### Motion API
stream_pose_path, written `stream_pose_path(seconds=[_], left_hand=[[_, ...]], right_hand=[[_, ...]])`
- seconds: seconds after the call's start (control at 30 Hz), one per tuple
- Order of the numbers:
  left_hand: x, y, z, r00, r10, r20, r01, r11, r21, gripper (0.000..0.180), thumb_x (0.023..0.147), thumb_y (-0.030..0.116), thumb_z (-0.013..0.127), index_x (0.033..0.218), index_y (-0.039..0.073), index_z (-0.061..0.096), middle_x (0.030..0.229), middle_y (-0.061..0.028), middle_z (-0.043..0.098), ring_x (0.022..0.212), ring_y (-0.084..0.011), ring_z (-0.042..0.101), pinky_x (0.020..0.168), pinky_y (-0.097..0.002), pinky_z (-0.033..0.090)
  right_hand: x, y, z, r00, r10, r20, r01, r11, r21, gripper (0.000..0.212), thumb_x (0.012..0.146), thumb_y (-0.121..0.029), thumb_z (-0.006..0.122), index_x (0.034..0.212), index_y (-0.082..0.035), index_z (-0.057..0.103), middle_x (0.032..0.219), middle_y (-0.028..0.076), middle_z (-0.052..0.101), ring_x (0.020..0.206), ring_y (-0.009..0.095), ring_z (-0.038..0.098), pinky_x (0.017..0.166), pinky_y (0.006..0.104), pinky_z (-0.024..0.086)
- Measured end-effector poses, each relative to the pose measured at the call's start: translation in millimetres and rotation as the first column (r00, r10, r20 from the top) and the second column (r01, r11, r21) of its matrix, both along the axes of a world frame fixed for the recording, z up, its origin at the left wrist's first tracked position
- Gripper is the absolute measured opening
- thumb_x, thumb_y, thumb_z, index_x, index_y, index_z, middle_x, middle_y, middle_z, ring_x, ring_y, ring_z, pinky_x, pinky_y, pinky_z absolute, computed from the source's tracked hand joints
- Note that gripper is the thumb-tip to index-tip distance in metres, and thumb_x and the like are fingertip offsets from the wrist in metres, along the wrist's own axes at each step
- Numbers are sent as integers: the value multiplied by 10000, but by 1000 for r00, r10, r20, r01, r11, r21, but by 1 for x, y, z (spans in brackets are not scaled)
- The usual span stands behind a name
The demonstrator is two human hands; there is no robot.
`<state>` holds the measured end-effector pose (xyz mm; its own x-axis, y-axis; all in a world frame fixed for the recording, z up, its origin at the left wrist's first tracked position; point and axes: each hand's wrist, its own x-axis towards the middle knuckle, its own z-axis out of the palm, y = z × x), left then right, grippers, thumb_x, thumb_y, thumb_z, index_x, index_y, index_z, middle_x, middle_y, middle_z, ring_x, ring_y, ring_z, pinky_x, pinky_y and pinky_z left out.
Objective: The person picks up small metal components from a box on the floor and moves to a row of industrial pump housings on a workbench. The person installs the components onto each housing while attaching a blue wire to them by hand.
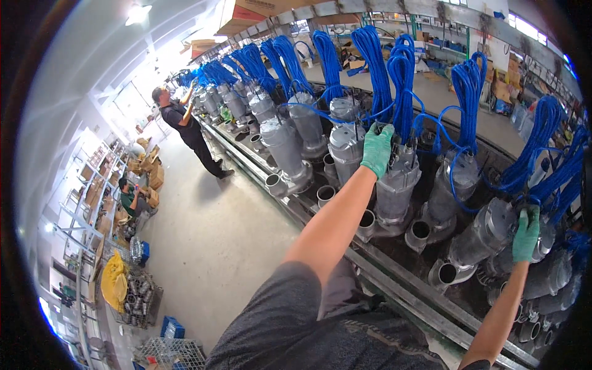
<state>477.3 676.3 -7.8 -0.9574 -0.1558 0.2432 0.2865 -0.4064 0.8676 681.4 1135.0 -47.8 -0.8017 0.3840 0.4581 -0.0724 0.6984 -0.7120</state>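
Observation:
Grey metal submersible pumps stand in rows along a long bench, each with a round outlet at its base and a coil of blue cable rising from its top. My left hand (pixel 377 150), in a green glove, reaches to the top of a pump (pixel 346 148); its fingers are curled over the top fitting, partly hidden. Beside it stands another pump (pixel 398 185) under a blue cable coil (pixel 402 86). At the right, my gloved right hand (pixel 526 235) is closed at the top of a tilted pump (pixel 487 231), below a leaning blue cable coil (pixel 536 145). What its fingers grip is hidden.
A metal rail (pixel 419 302) runs along the bench's near edge. Farther left, a person in dark clothes (pixel 188 126) works at the same row. Another person (pixel 132 200) sits by shelves and cartons. A wire basket of metal parts (pixel 140 302) stands on the floor.

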Motion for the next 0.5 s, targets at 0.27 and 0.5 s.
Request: stream_pose_path(seconds=[0.27,0.5], left_hand=[[29,22,34,999,51,4,-50,983,-174,140,932,216,630,961,79,637,834,-9,591,742,-137,499,688,-331,456],[2,-2,4,975,-39,219,50,998,-42,104,932,258,665,907,157,649,793,5,640,605,-113,566,484,-267,448]], right_hand=[[33,87,2,967,242,73,-237,968,-81,517,983,-258,650,1432,-38,519,1418,118,566,1291,264,538,1090,415,427],[29,-44,32,940,-340,-25,337,914,228,644,908,-461,688,1288,53,607,1227,240,670,1148,356,644,1013,431,481]])
